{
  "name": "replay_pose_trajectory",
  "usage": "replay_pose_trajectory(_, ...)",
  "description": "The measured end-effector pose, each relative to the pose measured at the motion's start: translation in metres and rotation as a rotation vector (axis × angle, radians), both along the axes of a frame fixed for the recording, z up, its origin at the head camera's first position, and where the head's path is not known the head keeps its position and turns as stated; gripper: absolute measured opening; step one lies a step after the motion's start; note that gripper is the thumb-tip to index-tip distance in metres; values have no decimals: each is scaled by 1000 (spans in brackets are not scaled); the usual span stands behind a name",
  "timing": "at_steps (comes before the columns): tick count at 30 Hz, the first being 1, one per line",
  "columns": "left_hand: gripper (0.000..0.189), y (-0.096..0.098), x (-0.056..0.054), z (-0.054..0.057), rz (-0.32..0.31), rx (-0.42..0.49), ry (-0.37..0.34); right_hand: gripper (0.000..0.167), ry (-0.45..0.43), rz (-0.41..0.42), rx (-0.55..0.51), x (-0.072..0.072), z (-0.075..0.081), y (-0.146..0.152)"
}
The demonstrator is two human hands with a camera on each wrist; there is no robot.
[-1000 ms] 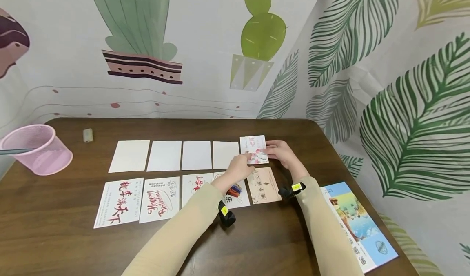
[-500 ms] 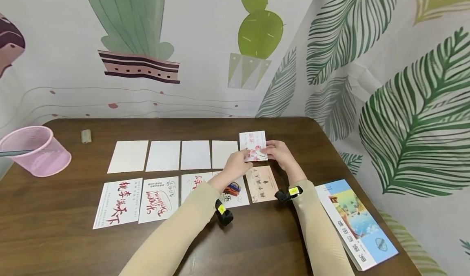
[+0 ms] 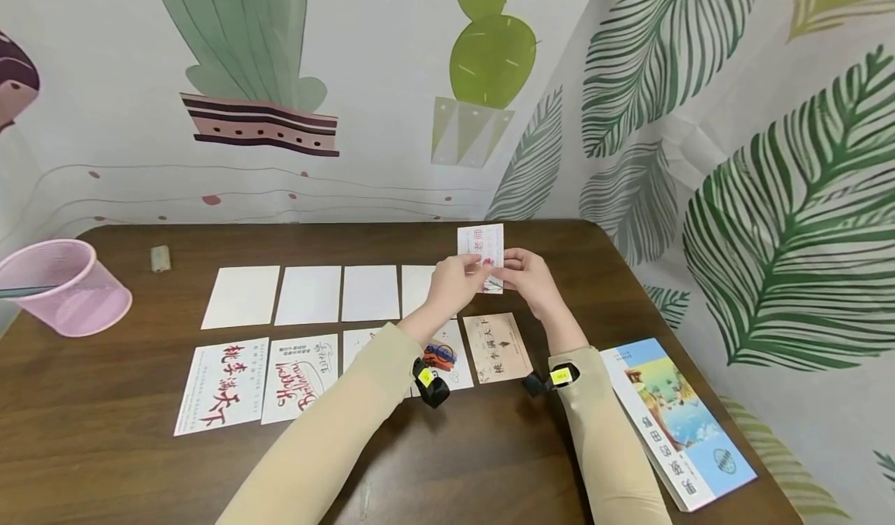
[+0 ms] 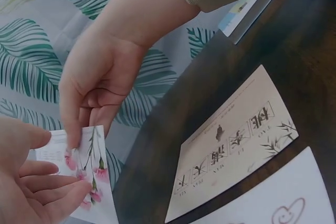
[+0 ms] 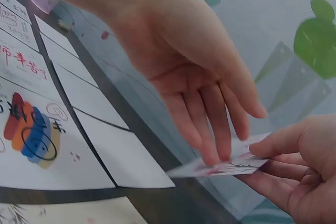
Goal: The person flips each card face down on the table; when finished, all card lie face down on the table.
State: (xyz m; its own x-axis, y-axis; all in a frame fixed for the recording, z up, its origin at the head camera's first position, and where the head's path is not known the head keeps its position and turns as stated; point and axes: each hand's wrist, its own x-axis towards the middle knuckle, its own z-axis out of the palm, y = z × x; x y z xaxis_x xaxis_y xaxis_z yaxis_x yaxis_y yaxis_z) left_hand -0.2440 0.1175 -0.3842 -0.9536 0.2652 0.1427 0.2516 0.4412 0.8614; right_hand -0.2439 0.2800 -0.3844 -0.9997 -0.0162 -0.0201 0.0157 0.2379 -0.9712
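Observation:
A small greeting card [image 3: 481, 240] with pink flowers and red writing is held up off the far right part of the table. My right hand [image 3: 534, 280] pinches its edge, thumb over the printed face and fingers behind. My left hand [image 3: 450, 286] is at the card's other side. In the right wrist view, the left hand's fingers [image 5: 215, 124] reach down fairly straight to the card, with the thumb apart from it. Nearer to me, below both hands, a beige printed card [image 3: 498, 346] lies flat on the table.
Blank white cards [image 3: 241, 297] form a back row, and printed cards [image 3: 222, 385] form a front row. A pink mesh pen cup [image 3: 66, 288] and an eraser [image 3: 160, 259] stand at left. A picture book [image 3: 678, 424] lies at the right edge. A patterned wall closes the back.
The flowered card has risen from the tabletop and tilted more upright. Both hands have moved up with it. The left hand's fingers have shifted across the card's face.

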Motion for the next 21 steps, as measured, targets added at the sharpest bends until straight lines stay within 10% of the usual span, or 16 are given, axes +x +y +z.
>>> replay_pose_trajectory(21,21,-6,-3,-4,48,64,14,50,37,213,125,10,4,-7)
